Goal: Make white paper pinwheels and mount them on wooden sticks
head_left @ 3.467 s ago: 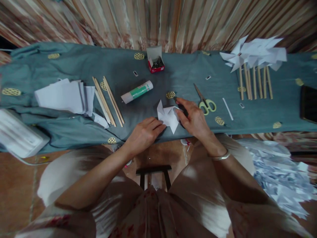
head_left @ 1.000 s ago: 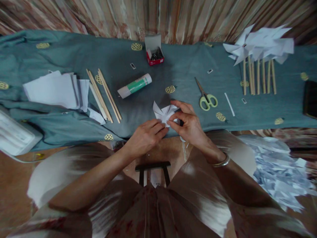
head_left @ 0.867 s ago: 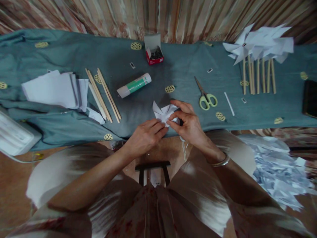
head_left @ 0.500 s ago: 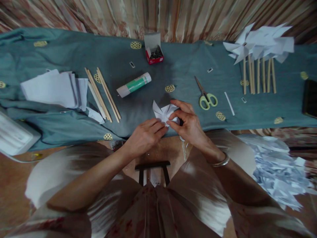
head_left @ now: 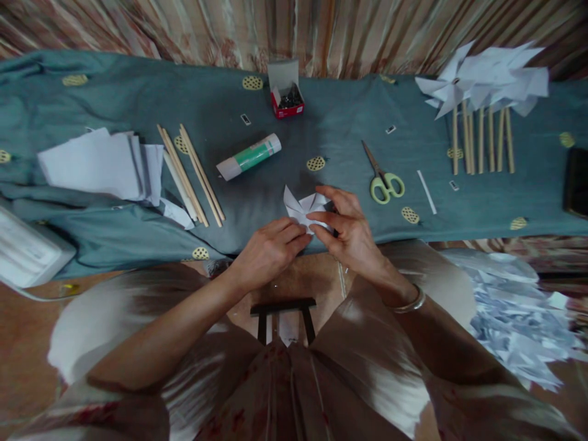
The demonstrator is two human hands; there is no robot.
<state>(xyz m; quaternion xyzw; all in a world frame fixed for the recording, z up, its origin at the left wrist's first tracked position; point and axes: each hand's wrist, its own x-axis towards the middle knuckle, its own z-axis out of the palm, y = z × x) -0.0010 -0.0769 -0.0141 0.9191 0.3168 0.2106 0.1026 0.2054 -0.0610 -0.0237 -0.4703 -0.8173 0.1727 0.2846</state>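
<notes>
A white paper pinwheel (head_left: 298,211) with folded, pointed blades lies at the table's front edge, between my two hands. My left hand (head_left: 272,250) has its fingers closed on the pinwheel's lower left side. From the right, my right hand (head_left: 349,226) grips the paper, its thumb and index finger near the centre and another finger at the upper blade. The part under my right fingers is hidden. Beyond the pinwheel lies a glue stick (head_left: 253,155) with a green label. Green-handled scissors (head_left: 382,180) rest to the right of my right hand.
A red box (head_left: 288,107) of small metal pins stands open at the back. Paper sheets (head_left: 92,165) and wooden sticks (head_left: 199,174) lie left. Finished pinwheels on sticks (head_left: 487,79) lie at the back right. A paper strip (head_left: 426,192) is near the scissors. Paper scraps (head_left: 514,318) are heaped lower right.
My right index finger has straightened and shifted slightly left over the pinwheel's centre. My left hand and the pinwheel have hardly moved.
</notes>
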